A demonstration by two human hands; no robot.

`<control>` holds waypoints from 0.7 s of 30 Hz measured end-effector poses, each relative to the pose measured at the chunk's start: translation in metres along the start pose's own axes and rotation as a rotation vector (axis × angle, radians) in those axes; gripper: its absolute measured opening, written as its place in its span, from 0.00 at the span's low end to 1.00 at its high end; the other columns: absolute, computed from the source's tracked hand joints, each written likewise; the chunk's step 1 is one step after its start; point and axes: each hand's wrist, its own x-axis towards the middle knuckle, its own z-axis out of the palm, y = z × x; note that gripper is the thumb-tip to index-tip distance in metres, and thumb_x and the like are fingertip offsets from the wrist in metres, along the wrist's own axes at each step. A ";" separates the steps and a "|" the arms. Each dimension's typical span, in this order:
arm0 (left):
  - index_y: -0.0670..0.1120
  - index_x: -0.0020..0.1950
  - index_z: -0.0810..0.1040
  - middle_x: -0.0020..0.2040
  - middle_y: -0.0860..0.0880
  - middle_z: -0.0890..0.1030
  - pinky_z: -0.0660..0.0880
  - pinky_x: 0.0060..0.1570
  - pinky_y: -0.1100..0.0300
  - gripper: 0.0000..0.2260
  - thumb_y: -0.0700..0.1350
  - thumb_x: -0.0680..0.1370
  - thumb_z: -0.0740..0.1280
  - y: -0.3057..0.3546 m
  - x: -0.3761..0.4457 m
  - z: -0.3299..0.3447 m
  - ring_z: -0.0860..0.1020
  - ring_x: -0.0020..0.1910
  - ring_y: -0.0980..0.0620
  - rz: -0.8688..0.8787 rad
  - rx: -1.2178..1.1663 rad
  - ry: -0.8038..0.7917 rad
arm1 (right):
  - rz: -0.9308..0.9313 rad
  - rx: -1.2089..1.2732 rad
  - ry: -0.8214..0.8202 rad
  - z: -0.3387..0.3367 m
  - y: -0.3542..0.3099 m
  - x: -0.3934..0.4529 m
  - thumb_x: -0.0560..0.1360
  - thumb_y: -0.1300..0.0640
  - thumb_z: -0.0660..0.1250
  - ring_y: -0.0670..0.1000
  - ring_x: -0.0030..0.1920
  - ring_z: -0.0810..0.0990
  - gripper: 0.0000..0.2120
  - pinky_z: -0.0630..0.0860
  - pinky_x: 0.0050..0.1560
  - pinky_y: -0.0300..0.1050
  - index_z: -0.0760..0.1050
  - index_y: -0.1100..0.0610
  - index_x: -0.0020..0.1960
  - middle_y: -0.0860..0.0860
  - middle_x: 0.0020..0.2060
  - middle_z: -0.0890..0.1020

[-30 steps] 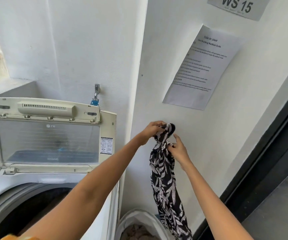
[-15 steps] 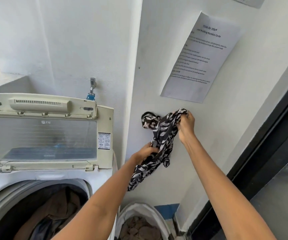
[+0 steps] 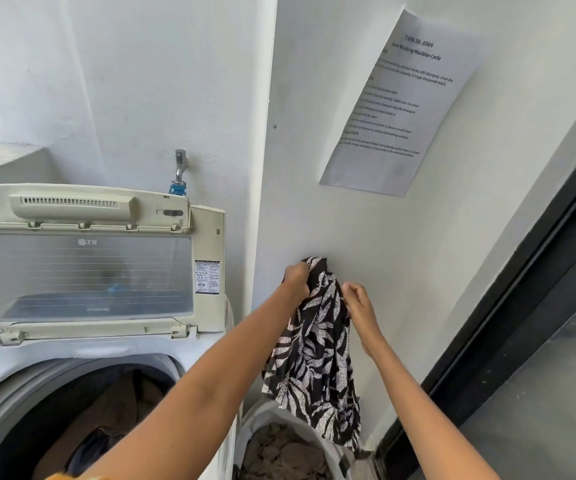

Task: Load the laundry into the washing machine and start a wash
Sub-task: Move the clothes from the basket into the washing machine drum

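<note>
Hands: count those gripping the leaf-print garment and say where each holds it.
2. The left hand grips the leaf-print garment at its top edge; the right hand pinches its right edge, slightly lower.

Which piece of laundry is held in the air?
The black-and-white leaf-print garment; the brown clothes in the drum and the basket lie untouched.

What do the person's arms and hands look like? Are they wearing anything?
Both arms are bare from wrist to past the elbow. The left hand and right hand have no gloves, rings, watch or bracelets that show. Only a small orange-yellow bit of clothing peeks in at the bottom edge, by the left arm.
</note>
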 end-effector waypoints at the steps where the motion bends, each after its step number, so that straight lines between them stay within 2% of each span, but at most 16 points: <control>1: 0.33 0.65 0.69 0.60 0.37 0.77 0.75 0.56 0.51 0.15 0.34 0.80 0.55 -0.006 0.001 0.000 0.78 0.55 0.41 -0.022 -0.033 0.017 | 0.025 0.020 -0.055 0.000 0.003 -0.003 0.76 0.39 0.58 0.49 0.65 0.71 0.23 0.66 0.63 0.41 0.66 0.51 0.65 0.48 0.62 0.72; 2: 0.33 0.66 0.69 0.63 0.37 0.76 0.75 0.59 0.49 0.16 0.34 0.80 0.54 -0.010 0.002 0.001 0.77 0.59 0.41 -0.046 -0.069 0.030 | 0.060 -0.027 -0.151 0.000 0.006 -0.005 0.73 0.34 0.59 0.48 0.64 0.70 0.29 0.67 0.63 0.42 0.64 0.50 0.67 0.46 0.63 0.71; 3: 0.33 0.65 0.70 0.62 0.37 0.76 0.75 0.59 0.48 0.15 0.34 0.80 0.53 -0.012 0.000 0.002 0.77 0.59 0.41 -0.065 -0.096 0.032 | 0.108 -0.104 -0.245 -0.001 0.010 -0.007 0.71 0.33 0.62 0.48 0.64 0.70 0.34 0.68 0.64 0.45 0.62 0.51 0.69 0.45 0.63 0.69; 4: 0.33 0.62 0.72 0.58 0.37 0.78 0.77 0.55 0.49 0.14 0.35 0.81 0.52 -0.015 -0.001 0.002 0.79 0.53 0.41 -0.082 -0.103 0.021 | 0.157 -0.177 -0.304 -0.001 0.016 -0.008 0.71 0.35 0.65 0.48 0.62 0.72 0.35 0.71 0.62 0.47 0.60 0.51 0.71 0.46 0.63 0.69; 5: 0.34 0.56 0.73 0.50 0.37 0.80 0.77 0.49 0.52 0.13 0.36 0.81 0.52 -0.015 -0.003 0.001 0.78 0.46 0.43 -0.093 -0.089 -0.007 | 0.192 -0.205 -0.300 -0.001 0.022 -0.007 0.73 0.41 0.67 0.50 0.60 0.75 0.31 0.75 0.59 0.50 0.62 0.54 0.69 0.48 0.63 0.72; 6: 0.35 0.49 0.73 0.42 0.39 0.80 0.75 0.44 0.54 0.12 0.38 0.82 0.52 -0.016 -0.005 -0.001 0.76 0.40 0.45 -0.116 -0.066 -0.072 | 0.203 -0.180 -0.233 0.000 0.026 -0.005 0.76 0.47 0.66 0.52 0.56 0.78 0.22 0.78 0.53 0.51 0.67 0.56 0.65 0.53 0.61 0.76; 7: 0.37 0.45 0.72 0.36 0.41 0.81 0.75 0.43 0.55 0.14 0.43 0.83 0.52 -0.015 -0.008 -0.004 0.75 0.39 0.47 -0.151 -0.028 -0.171 | 0.203 -0.138 -0.134 0.002 0.026 -0.003 0.79 0.51 0.63 0.54 0.52 0.79 0.13 0.80 0.48 0.52 0.71 0.57 0.59 0.57 0.57 0.78; 8: 0.37 0.45 0.72 0.36 0.43 0.81 0.75 0.44 0.55 0.17 0.48 0.83 0.53 -0.015 -0.011 -0.007 0.76 0.41 0.47 -0.163 0.067 -0.273 | 0.209 -0.077 -0.036 0.003 0.023 -0.001 0.80 0.54 0.60 0.55 0.48 0.79 0.07 0.79 0.44 0.51 0.72 0.57 0.53 0.59 0.52 0.80; 9: 0.37 0.49 0.73 0.41 0.44 0.83 0.76 0.46 0.56 0.20 0.54 0.82 0.55 -0.014 -0.013 -0.011 0.77 0.48 0.46 -0.127 0.270 -0.349 | 0.218 0.016 0.042 0.005 0.018 0.003 0.81 0.55 0.58 0.54 0.45 0.79 0.07 0.78 0.41 0.50 0.73 0.56 0.48 0.59 0.48 0.79; 10: 0.38 0.58 0.72 0.51 0.45 0.81 0.77 0.52 0.55 0.23 0.58 0.80 0.57 -0.015 -0.013 -0.016 0.76 0.56 0.47 -0.050 0.517 -0.409 | 0.240 0.147 0.093 0.006 0.012 0.008 0.81 0.56 0.58 0.53 0.43 0.78 0.08 0.77 0.39 0.47 0.73 0.56 0.46 0.58 0.45 0.79; 11: 0.40 0.67 0.68 0.61 0.43 0.77 0.74 0.60 0.53 0.28 0.61 0.78 0.60 -0.016 -0.013 -0.022 0.73 0.63 0.47 0.030 0.736 -0.453 | 0.270 0.291 0.121 0.007 0.005 0.014 0.81 0.57 0.57 0.52 0.42 0.78 0.09 0.77 0.38 0.45 0.73 0.57 0.45 0.56 0.44 0.80; 13: 0.41 0.73 0.61 0.68 0.44 0.70 0.68 0.66 0.54 0.35 0.62 0.75 0.65 -0.018 -0.008 -0.034 0.70 0.68 0.45 0.095 0.945 -0.501 | 0.338 0.487 0.143 0.011 -0.006 0.025 0.81 0.60 0.57 0.50 0.41 0.79 0.08 0.75 0.36 0.42 0.73 0.57 0.45 0.54 0.43 0.80; 16: 0.37 0.66 0.72 0.60 0.42 0.78 0.73 0.61 0.54 0.25 0.53 0.76 0.69 -0.012 0.002 -0.056 0.77 0.58 0.45 0.176 1.032 -0.457 | 0.421 0.626 0.165 0.017 -0.017 0.034 0.81 0.63 0.55 0.50 0.38 0.77 0.09 0.75 0.34 0.41 0.70 0.57 0.44 0.54 0.41 0.78; 18: 0.32 0.59 0.76 0.50 0.39 0.79 0.73 0.47 0.57 0.18 0.46 0.77 0.68 -0.006 0.011 -0.071 0.76 0.48 0.47 0.240 1.164 -0.324 | 0.464 0.733 0.201 0.019 -0.016 0.037 0.81 0.64 0.54 0.49 0.37 0.75 0.10 0.76 0.31 0.39 0.69 0.57 0.43 0.53 0.38 0.77; 19: 0.32 0.57 0.77 0.47 0.39 0.78 0.72 0.44 0.57 0.15 0.43 0.78 0.67 -0.002 0.014 -0.077 0.74 0.46 0.48 0.255 1.163 -0.242 | 0.471 0.741 0.215 0.019 -0.014 0.038 0.81 0.64 0.55 0.49 0.36 0.75 0.10 0.75 0.31 0.39 0.69 0.57 0.42 0.53 0.38 0.76; 21: 0.34 0.53 0.77 0.44 0.41 0.76 0.74 0.45 0.53 0.10 0.41 0.78 0.64 0.009 0.012 -0.076 0.75 0.45 0.47 0.270 1.023 -0.138 | 0.464 0.721 0.223 0.020 -0.009 0.038 0.81 0.63 0.56 0.49 0.36 0.75 0.09 0.74 0.33 0.40 0.70 0.57 0.43 0.53 0.38 0.76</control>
